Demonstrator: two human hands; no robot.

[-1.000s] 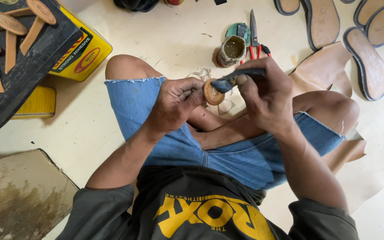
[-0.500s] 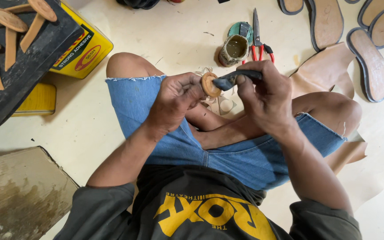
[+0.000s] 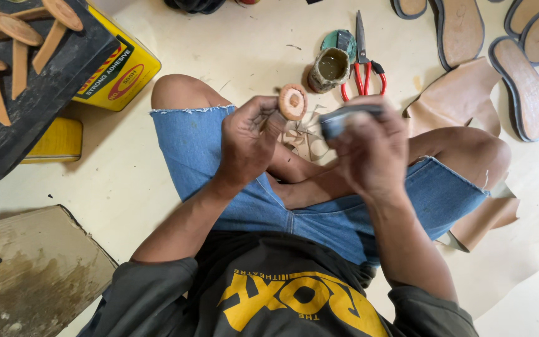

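The left hand (image 3: 247, 140) is pinching a small round tan leather piece (image 3: 293, 102) between fingertips and thumb, lifting it clear of the lap so its face is turned up toward the camera. The right hand (image 3: 369, 146) is closed around a dark grey tool (image 3: 344, 118), blurred, so I cannot tell whether it is a brush or a blade; its tip is pointing to about nine o'clock, toward the round piece. The piece is sitting at roughly eleven o'clock from the right hand and just beside the tool's tip, apart from it, at one o'clock from the left palm.

Around the hands, from largest down: a black board (image 3: 38, 93) at ten o'clock is carrying a row of tan leather strips (image 3: 17, 28), probably laid out to keep them separate. A yellow adhesive tin (image 3: 116, 68) is lying under the board's edge. A tan leather sheet (image 3: 456, 100) is spreading across the floor at two o'clock, partly under the right knee. Shoe soles (image 3: 522, 87) are lying in a row at one to two o'clock. Red-handled scissors (image 3: 363, 62) and a small open glue pot (image 3: 330, 67) are resting at twelve o'clock, likely kept within easy reach. Pale leather offcuts (image 3: 304, 134) are lying between the knees, below the held piece.
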